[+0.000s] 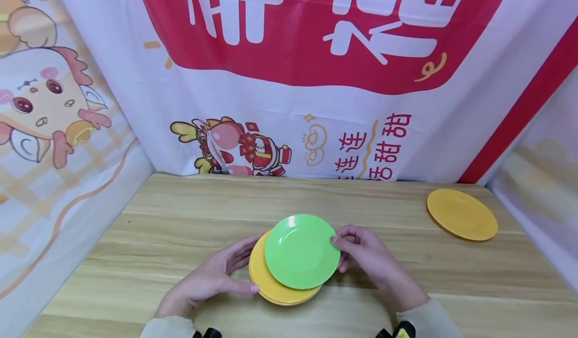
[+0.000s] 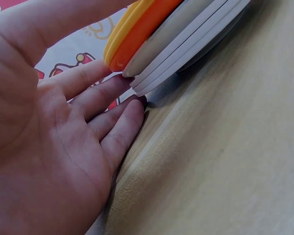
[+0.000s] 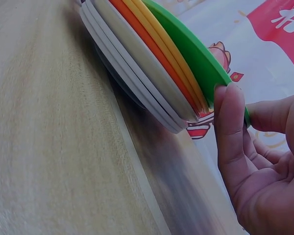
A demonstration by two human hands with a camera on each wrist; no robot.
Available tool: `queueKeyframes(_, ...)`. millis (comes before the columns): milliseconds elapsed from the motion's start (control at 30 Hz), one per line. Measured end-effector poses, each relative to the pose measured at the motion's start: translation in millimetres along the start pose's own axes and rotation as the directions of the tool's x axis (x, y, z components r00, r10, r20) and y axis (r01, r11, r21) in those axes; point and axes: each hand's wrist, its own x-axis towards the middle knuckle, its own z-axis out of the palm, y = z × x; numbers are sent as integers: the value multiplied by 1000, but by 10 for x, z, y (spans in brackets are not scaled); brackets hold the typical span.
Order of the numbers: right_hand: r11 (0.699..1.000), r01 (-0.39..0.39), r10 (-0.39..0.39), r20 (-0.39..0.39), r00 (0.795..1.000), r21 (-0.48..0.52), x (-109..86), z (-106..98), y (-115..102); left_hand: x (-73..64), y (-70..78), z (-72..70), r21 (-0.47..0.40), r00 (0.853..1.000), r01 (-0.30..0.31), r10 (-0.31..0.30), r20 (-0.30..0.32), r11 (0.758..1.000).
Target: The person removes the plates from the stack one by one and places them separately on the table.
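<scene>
A green plate is pinched at its right rim by my right hand, thumb on top and fingers below. It is tilted over a stack of plates, its right side lifted off the top yellow plate. Under the yellow plates the right wrist view shows an orange plate, then a beige one and several white ones. My left hand is spread around the left side of the stack. Its fingertips rest at the plates' rims, and its thumb lies along the near-left edge.
Another yellow plate lies alone at the back right of the wooden table. Behind the table hangs a printed white and red cloth, with more cloth along the left and right sides.
</scene>
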Motion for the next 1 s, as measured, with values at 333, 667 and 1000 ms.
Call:
queueKeyframes(333, 1000, 5, -4, -23, 1000, 26, 2, -8, -4, 5, -5, -8, 3, 1000, -2, 2, -1, 1000)
queueKeyframes(667, 999, -19, 21, -67, 998, 31, 16, -2, -19, -5, 3, -15, -3, 1000, 5, -5, -5, 1000)
queueKeyframes(1000, 997, -50, 59, -138, 989, 64, 32, -65, -17, -3, -5, -16, -17, 1000, -7, 7, 12, 1000)
